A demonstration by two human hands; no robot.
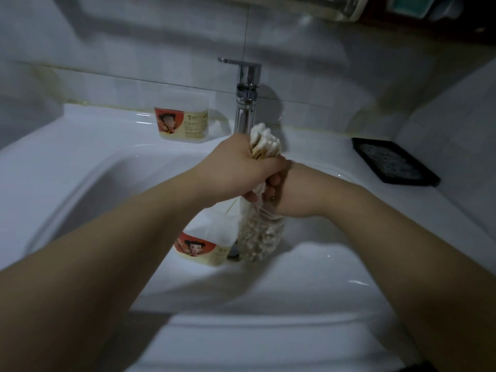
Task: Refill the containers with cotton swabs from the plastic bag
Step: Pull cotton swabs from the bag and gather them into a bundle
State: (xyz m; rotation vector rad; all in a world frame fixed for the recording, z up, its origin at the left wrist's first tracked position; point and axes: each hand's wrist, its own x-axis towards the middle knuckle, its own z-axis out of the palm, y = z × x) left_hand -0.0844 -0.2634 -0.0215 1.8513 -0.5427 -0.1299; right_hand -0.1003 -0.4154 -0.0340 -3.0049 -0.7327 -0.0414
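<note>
Head view over a bathroom sink: the left hand [239, 165] is closed tightly round a thick bundle of cotton swabs [264, 142], whose white tips fan out above the fist just in front of the tap [247, 103]. The right hand [292, 191], pressed against the left, pinches the gathered neck of the plastic bag [259, 234]. The bag hangs straight down into the basin, its lower half packed with more swabs. The grip appears meant to steady the bag while the bundle is drawn clear of its mouth, and working over the basin would catch any swabs that slip.

One container [200, 249], with a red-and-cream label, stands in the basin just beside the hanging bag and partly under the left forearm. It is probably the one to be filled next. Whether it is open or holds any swabs cannot be told, since the arm and the bag hide its top. A second container [182, 124] with the same label sits on the sink's back ledge, left of the tap and well apart from the hands.

The tap rises close behind the bundle and could snag the swab tips if they are lifted further. A black tray [394, 162] lies on the ledge to the right, clear of the work. The white sink [107, 162] and the tiled wall are dimly lit.
</note>
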